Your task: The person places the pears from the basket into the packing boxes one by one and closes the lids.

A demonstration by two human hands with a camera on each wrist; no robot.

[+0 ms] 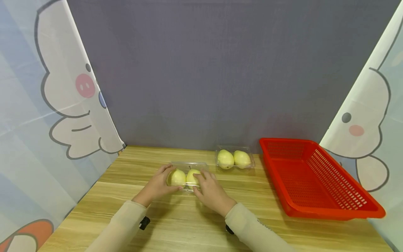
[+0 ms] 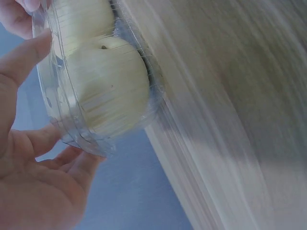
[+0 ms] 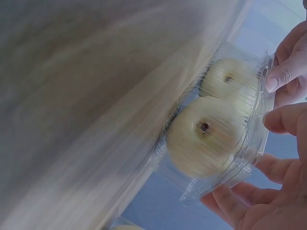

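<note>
A clear plastic clamshell box (image 1: 189, 163) sits on the wooden table in front of me, holding two pale yellow pears (image 1: 178, 177). My left hand (image 1: 158, 186) grips its left end, thumb at the near edge and fingers round the side. At the right end my right hand (image 1: 214, 193) holds the box the same way, with a finger over the lid. Both wrist views show the lid lying down over the pears; the right wrist view shows a dark blossom end on one pear (image 3: 204, 139). Whether the lid's rim is fully snapped I cannot tell.
A second clear box (image 1: 235, 148) with two pears (image 1: 225, 159) stands behind and to the right, near the grey back panel (image 1: 201, 77). Right of it lies a large red plastic basket (image 1: 288, 203) with perforated walls. Printed curtains (image 1: 22, 140) hang at both sides of the table (image 1: 176, 224).
</note>
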